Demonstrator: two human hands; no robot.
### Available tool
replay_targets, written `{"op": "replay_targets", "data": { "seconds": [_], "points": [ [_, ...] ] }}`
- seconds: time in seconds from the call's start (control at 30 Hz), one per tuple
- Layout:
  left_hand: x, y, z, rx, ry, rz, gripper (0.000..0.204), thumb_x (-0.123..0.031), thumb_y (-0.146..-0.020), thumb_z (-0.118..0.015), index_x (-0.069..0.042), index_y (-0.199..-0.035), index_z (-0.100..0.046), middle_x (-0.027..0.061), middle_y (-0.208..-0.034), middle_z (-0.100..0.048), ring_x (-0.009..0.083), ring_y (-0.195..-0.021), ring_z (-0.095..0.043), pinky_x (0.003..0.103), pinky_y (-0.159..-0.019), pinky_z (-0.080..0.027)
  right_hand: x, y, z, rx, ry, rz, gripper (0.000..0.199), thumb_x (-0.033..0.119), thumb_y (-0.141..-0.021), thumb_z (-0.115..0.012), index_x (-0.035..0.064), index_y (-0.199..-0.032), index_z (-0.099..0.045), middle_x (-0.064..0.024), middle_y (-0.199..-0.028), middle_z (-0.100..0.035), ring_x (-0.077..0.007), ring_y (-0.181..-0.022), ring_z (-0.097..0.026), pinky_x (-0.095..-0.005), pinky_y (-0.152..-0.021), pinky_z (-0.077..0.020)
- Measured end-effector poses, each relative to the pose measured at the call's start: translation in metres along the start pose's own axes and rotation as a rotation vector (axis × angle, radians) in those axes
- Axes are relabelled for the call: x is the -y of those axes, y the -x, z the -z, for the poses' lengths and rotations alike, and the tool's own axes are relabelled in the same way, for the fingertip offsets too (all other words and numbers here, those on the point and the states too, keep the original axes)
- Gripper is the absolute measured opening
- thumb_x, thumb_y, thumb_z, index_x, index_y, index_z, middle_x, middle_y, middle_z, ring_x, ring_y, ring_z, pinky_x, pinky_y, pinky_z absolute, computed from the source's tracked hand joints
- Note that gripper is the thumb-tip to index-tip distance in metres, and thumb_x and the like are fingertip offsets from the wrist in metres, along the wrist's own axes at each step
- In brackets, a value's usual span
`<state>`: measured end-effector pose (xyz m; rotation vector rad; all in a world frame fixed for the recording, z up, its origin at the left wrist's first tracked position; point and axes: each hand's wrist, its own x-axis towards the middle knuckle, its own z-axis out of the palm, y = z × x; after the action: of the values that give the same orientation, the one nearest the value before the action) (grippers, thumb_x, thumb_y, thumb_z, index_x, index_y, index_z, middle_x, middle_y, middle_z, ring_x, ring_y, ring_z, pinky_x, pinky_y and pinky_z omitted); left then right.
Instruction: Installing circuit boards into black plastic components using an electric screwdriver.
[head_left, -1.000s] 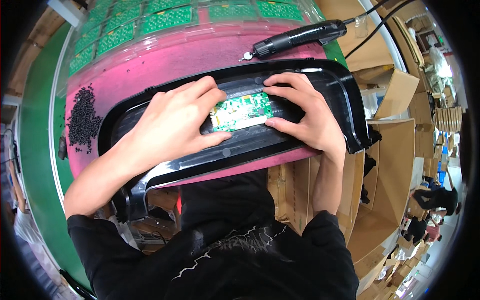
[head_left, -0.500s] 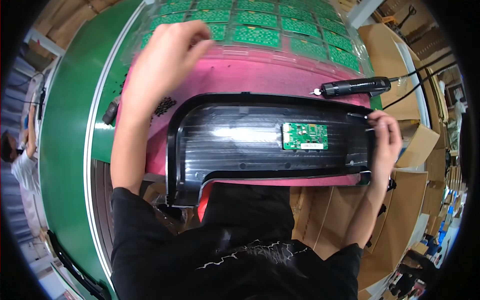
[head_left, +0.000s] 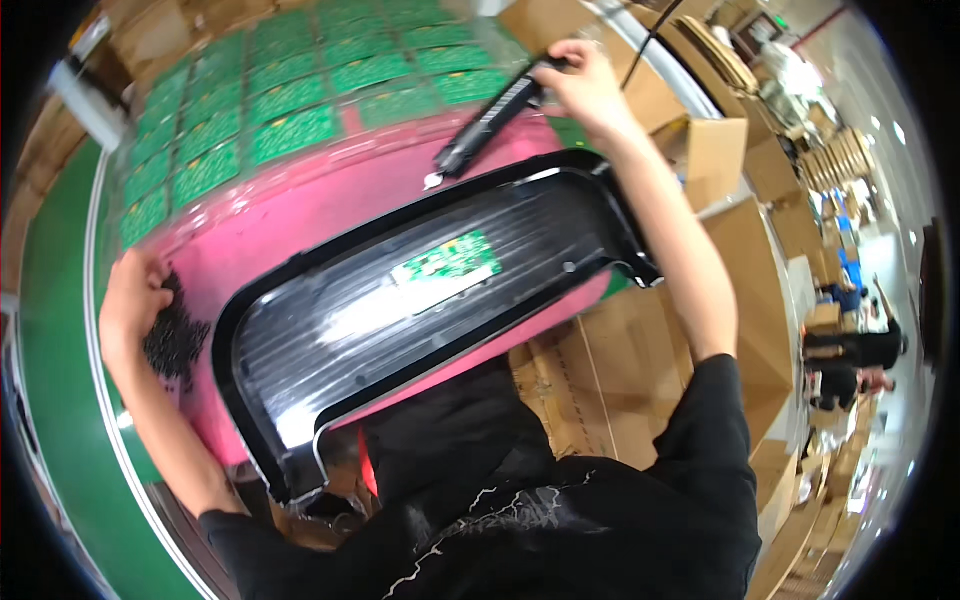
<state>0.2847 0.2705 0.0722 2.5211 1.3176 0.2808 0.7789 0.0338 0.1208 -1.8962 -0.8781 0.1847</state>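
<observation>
My right hand grips the rear end of a black electric screwdriver, whose pale tip points down and left over the pink mat. At the far left, my left hand has its fingers curled together against a pile of small black screws; whatever they pinch is hidden. Between my arms, a long glossy black plastic housing lies tilted, hollow side up, its right end beside my right forearm. Inside it rests a green circuit board. Neither hand touches the housing.
Clear plastic trays of green circuit boards stand behind the pink mat. A green belt or bench surface runs along the left. Open cardboard boxes stand to the right, with people far off.
My right hand has left the housing's right end and taken hold of the screwdriver. My left hand has come down to the screws. The whole view has swung and tilted.
</observation>
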Motion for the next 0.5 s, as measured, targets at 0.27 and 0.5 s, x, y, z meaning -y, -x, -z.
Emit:
{"op": "replay_targets", "data": {
  "seconds": [0.27,0.5],
  "points": [
    [-0.02,-0.002,0.006,-0.034,0.061,0.004,0.017,0.01,-0.062,-0.071,0.005,-0.078,-0.068,0.0128,-0.063,-0.063,0.0189,-0.059,-0.062,0.033,-0.057,-0.049,0.032,0.045,-0.064,-0.124,-0.568,0.347,0.054,0.012,-0.084,-0.075,-0.0006,-0.122,-0.038,-0.007,-0.099,-0.057,-0.0147,-0.093,-0.058,-0.0332,-0.083,-0.0502],
    [-0.002,-0.012,0.001,-0.085,0.362,0.004,0.01,-0.001,-0.079,-0.07,0.003,-0.085,-0.063,0.0033,-0.067,-0.058,0.0111,-0.058,-0.053,0.029,-0.049,-0.041,0.058,0.061,-0.077,0.042,-0.969,0.099,0.037,0.03,-0.084,-0.079,0.0031,-0.104,-0.063,-0.0019,-0.083,-0.064,-0.0112,-0.075,-0.06,-0.0323,-0.068,-0.0499]
  ]
}}
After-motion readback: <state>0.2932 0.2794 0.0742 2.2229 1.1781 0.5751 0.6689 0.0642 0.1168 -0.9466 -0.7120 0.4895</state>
